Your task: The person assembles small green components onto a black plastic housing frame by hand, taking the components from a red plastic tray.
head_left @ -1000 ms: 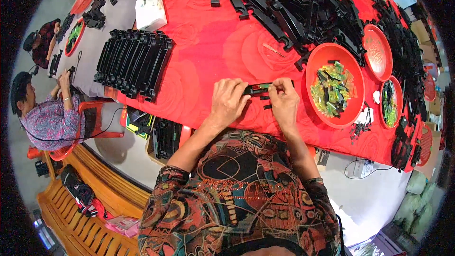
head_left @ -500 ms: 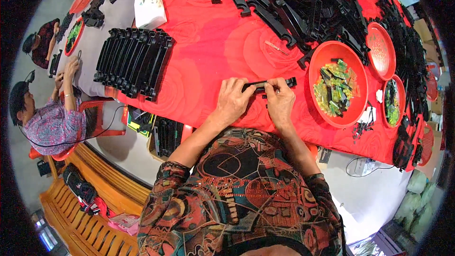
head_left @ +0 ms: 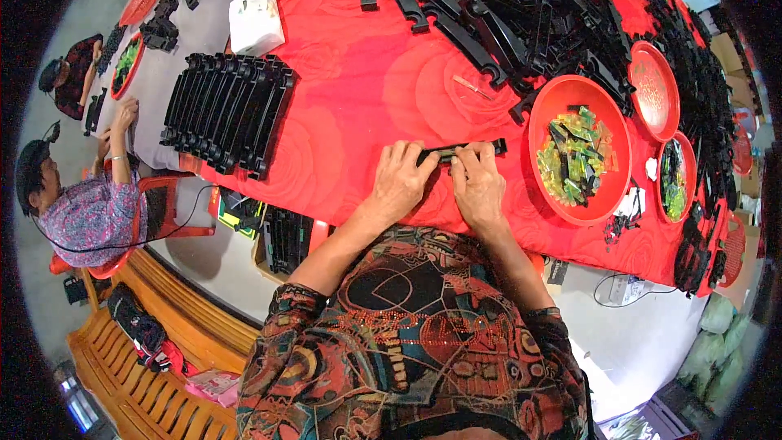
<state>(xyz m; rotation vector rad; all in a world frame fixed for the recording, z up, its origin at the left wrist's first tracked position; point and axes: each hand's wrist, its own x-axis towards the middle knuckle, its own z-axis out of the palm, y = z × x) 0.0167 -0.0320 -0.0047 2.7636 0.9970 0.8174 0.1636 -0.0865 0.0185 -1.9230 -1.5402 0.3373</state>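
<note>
At the front of the red-covered table I hold a black plastic strip [head_left: 441,152] lying crosswise. My left hand [head_left: 399,179] is closed round its left end. My right hand [head_left: 479,186] pinches it right of the middle with bent fingers, the thumb side pressed to the strip; its right end sticks out past that hand. Whether a small piece sits under those fingertips, I cannot tell. Close to my right hand stands a red bowl [head_left: 535,175] holding small yellow-green translucent pieces [head_left: 580,138] and some black ones.
Left on the table, similar black strips [head_left: 228,114] lie in a neat row beside a white tissue pack [head_left: 256,19]. A loose heap of black strips [head_left: 521,24] covers the far right. Two more red dishes [head_left: 654,90] stand there. A co-worker [head_left: 90,216] sits at the left table.
My right hand has shifted slightly left along the strip, its fingers now more gathered over it. My left hand keeps its hold. The co-worker's hands have moved a little.
</note>
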